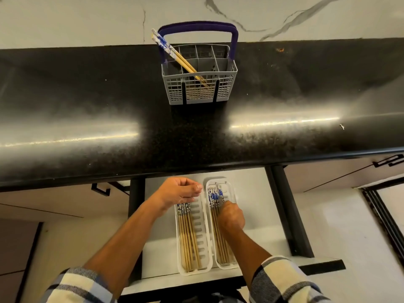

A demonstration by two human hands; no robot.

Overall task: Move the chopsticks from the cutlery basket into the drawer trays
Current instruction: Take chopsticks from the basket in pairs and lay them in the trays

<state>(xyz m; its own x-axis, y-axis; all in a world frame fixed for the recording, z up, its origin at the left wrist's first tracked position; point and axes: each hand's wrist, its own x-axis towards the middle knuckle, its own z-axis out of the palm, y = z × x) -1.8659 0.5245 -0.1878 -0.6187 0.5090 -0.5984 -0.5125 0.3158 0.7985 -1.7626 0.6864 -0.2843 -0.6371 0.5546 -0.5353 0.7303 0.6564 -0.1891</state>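
Setting chopsticks down crooked is the main risk here: the right hand hangs over the right tray, fingers curled and seemingly pinching a chopstick's patterned end, though the grip is partly hidden. Released askew, that stick could ride over the bundle and jam the drawer. Left of that tray, the left hand hovers above the left tray, fingers loosely curled with thumb near fingertips, apparently holding nothing; a careless sweep could scatter the sticks there. Beyond the drawer, on the counter, the cutlery basket holds a last leaning pair, which could tip out when grabbed.
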